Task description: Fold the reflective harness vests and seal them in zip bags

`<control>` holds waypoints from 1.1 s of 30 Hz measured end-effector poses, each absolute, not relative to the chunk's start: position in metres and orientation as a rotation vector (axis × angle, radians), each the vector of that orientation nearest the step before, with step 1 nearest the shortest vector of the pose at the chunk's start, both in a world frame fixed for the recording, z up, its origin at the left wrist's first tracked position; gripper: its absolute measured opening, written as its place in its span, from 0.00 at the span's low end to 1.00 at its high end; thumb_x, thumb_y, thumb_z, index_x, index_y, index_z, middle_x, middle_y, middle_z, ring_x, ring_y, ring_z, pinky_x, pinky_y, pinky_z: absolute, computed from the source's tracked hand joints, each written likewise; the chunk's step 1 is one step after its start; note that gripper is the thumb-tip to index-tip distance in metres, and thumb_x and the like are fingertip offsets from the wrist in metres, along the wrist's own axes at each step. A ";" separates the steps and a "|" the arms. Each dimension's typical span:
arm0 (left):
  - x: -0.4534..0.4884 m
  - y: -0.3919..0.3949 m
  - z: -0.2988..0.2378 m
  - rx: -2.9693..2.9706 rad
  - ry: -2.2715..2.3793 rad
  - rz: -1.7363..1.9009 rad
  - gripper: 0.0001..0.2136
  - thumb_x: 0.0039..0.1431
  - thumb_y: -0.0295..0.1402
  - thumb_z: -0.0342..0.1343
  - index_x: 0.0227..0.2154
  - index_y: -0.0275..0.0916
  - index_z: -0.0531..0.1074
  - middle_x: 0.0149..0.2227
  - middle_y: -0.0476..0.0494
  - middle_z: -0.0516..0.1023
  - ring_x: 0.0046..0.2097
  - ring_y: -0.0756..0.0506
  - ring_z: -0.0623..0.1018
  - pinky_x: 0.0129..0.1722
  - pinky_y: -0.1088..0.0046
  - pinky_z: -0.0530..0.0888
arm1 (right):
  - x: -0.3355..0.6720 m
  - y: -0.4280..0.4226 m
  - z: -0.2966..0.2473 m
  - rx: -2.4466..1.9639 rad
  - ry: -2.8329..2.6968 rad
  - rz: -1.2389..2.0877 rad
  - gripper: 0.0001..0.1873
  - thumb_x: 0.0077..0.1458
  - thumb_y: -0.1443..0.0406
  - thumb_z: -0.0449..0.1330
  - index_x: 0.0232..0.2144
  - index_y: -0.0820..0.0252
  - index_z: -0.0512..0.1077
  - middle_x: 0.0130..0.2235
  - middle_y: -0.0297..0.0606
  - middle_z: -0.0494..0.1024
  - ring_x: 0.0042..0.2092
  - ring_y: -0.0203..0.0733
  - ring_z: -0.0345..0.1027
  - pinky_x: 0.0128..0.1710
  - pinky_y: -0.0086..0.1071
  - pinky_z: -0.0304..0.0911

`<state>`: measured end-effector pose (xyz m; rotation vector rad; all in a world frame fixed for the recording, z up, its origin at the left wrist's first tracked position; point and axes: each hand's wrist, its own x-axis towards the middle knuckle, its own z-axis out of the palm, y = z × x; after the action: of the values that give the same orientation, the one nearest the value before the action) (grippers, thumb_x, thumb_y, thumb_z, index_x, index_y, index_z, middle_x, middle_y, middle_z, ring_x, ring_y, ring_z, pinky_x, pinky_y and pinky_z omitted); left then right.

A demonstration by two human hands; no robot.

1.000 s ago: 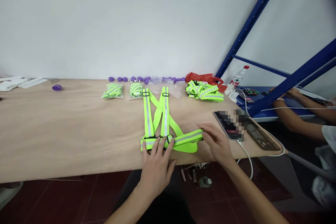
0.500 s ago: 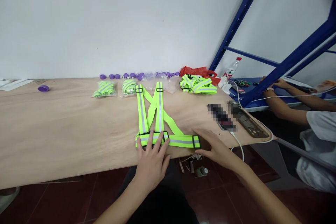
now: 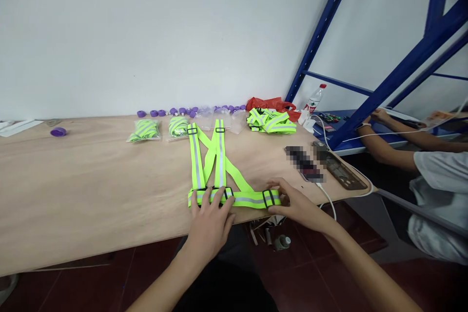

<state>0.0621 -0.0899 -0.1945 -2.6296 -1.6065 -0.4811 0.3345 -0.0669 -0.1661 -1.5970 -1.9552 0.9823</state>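
Observation:
A neon-yellow reflective strap vest (image 3: 219, 165) lies flat on the wooden table (image 3: 91, 190), its two shoulder straps running away from me and its waist band along the near edge. My left hand (image 3: 210, 217) presses flat on the left part of the waist band, fingers spread. At the band's right end my right hand (image 3: 298, 202) touches it by a black buckle, with the fingers loosely curled.
Two bagged vests (image 3: 144, 130) and a loose heap of vests (image 3: 271, 121) lie farther back, with purple caps (image 3: 183, 110) along the wall. A phone on a cable (image 3: 309, 168), a dark tray (image 3: 341, 171) and a bottle (image 3: 315, 98) sit to the right. Another person's arms (image 3: 395, 148) rest by the blue rack (image 3: 365, 117).
The folded right end of the waist band has been pulled out straight and flat. My right hand moved with it toward the near edge; my left hand stayed pressing the band.

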 end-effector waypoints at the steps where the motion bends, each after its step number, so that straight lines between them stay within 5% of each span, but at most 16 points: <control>1: 0.060 -0.087 -0.194 -2.648 -1.588 -0.471 0.13 0.68 0.35 0.50 0.52 0.49 0.73 0.63 0.41 0.70 0.62 0.29 0.68 0.58 0.36 0.60 | 0.337 -0.069 -0.165 -1.547 -1.987 1.024 0.31 0.52 0.55 0.66 0.56 0.54 0.66 0.56 0.42 0.74 0.52 0.50 0.71 0.51 0.41 0.66; 7: 0.042 -0.061 -0.183 -2.846 -1.385 -0.305 0.15 0.67 0.25 0.49 0.51 0.46 0.73 0.59 0.39 0.73 0.60 0.33 0.70 0.51 0.51 0.68 | 0.339 -0.069 -0.158 -1.500 -2.212 0.853 0.23 0.55 0.56 0.65 0.53 0.53 0.72 0.55 0.42 0.75 0.56 0.52 0.68 0.55 0.43 0.64; 11: 0.028 -0.048 -0.171 -2.946 -1.258 -0.235 0.15 0.68 0.31 0.52 0.54 0.50 0.73 0.54 0.43 0.76 0.55 0.35 0.72 0.48 0.55 0.68 | 0.335 -0.057 -0.152 -1.444 -2.533 0.618 0.26 0.56 0.61 0.64 0.57 0.51 0.70 0.55 0.42 0.76 0.55 0.53 0.68 0.53 0.43 0.65; 14: 0.020 -0.048 -0.169 -2.930 -1.145 -0.197 0.17 0.68 0.34 0.52 0.57 0.53 0.71 0.54 0.41 0.74 0.55 0.35 0.71 0.48 0.57 0.69 | 0.330 -0.049 -0.146 -1.336 -2.752 0.477 0.28 0.56 0.64 0.64 0.59 0.50 0.69 0.56 0.42 0.75 0.54 0.54 0.68 0.53 0.44 0.64; 19: 0.008 -0.050 -0.177 -2.804 -1.099 -0.192 0.24 0.67 0.25 0.50 0.61 0.58 0.67 0.54 0.40 0.71 0.52 0.37 0.71 0.49 0.59 0.70 | 0.324 -0.045 -0.130 -1.281 -2.890 0.390 0.24 0.53 0.67 0.64 0.53 0.55 0.73 0.48 0.45 0.78 0.49 0.53 0.71 0.49 0.42 0.65; 33: -0.001 -0.045 -0.188 -2.861 -1.143 -0.283 0.27 0.64 0.19 0.49 0.58 0.56 0.71 0.63 0.35 0.65 0.55 0.35 0.72 0.49 0.58 0.72 | 0.338 -0.046 -0.135 -1.299 -2.920 0.412 0.18 0.51 0.64 0.63 0.47 0.55 0.75 0.41 0.42 0.78 0.43 0.51 0.70 0.40 0.37 0.63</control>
<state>-0.0005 -0.0448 -0.1880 -2.8606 -1.1428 -0.2826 0.3379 -0.0463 -0.1346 -1.2993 -2.9203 0.4116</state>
